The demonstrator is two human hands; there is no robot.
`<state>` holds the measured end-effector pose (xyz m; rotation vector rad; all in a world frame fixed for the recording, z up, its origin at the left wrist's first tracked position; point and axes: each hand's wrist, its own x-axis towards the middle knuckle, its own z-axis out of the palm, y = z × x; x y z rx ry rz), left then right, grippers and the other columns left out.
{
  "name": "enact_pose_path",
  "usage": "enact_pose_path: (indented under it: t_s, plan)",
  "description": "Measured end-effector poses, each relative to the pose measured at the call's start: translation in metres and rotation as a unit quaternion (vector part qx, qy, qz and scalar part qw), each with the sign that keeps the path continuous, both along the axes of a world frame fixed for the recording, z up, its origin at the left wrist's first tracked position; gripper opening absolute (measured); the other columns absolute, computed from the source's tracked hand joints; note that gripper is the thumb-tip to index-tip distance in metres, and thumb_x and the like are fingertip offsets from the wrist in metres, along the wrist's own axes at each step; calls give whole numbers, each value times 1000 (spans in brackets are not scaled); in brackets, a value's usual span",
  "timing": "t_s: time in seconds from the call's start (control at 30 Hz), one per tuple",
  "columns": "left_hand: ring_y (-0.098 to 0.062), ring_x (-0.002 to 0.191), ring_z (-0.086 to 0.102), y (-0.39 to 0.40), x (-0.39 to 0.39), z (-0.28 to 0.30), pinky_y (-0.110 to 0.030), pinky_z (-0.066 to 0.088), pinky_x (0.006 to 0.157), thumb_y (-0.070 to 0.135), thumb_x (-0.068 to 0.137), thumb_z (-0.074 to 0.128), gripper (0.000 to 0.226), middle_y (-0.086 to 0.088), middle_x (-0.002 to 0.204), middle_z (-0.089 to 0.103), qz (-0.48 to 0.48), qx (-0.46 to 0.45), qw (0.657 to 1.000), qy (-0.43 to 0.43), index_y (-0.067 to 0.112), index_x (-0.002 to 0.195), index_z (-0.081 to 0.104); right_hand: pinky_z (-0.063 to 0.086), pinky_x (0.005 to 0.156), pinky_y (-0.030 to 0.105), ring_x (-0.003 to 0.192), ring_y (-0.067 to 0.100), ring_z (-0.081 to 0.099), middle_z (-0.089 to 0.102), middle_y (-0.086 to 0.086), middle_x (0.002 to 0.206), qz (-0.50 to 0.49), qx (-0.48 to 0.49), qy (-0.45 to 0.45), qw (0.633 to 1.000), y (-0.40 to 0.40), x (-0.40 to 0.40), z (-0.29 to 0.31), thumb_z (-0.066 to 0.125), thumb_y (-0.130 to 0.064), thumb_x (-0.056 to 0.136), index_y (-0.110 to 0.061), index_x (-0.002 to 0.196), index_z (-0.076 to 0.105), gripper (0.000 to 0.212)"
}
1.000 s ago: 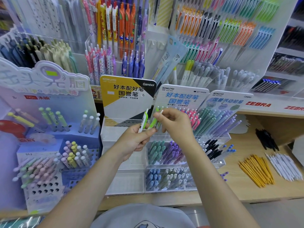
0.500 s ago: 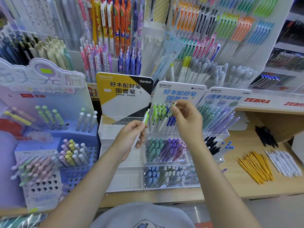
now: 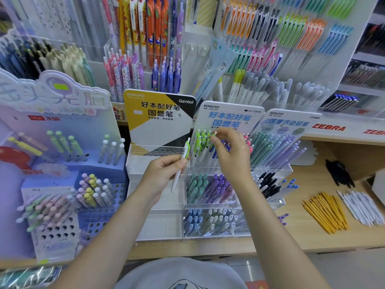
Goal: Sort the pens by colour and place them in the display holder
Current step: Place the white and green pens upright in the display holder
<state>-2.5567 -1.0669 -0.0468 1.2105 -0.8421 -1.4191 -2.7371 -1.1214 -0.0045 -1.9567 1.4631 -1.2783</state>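
At the front of a stationery shop's wooden surface [image 3: 312,236] stands a clear tiered display holder [image 3: 208,170], the landmark for everything below. Left of its top row, the left hand [image 3: 164,174] grips a white pen with a green clip [image 3: 180,163], held nearly upright with the tip down. Directly over the top row, the right hand [image 3: 231,151] pinches the white cap end of a second green pen [image 3: 211,139], which stands among the other green pens [image 3: 201,142] already grouped there. Blue and pink pens sit further right in that same row. Lower tiers of the holder carry teal, purple and pale blue pens. To do this step well, the right hand should seat its pen fully, beside the greens and short of the blues, before letting go. Next the left hand's pen, also green, likely belongs in that same cluster.
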Motion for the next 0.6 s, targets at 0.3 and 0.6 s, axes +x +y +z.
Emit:
enact_pose_path:
  t_s: [0.3, 0.6]
  plan:
    - [-8, 73, 65, 0, 1, 0, -27, 54, 85, 8, 88, 71, 10, -3, 79, 73, 31, 5, 999, -8, 16, 88, 76, 39, 88, 45, 94, 16, 47, 67, -4, 86, -15, -14, 110, 994, 1, 5, -13, 71, -26, 89, -19, 92, 75, 9]
    - [-8, 74, 68, -2, 0, 8, -19, 52, 76, 7, 84, 75, 12, 0, 77, 73, 35, -23, 999, -24, 10, 94, 69, 36, 82, 28, 88, 11, 46, 65, -5, 84, -46, -78, 107, 990, 4, 6, 4, 70, -28, 87, -17, 86, 76, 12]
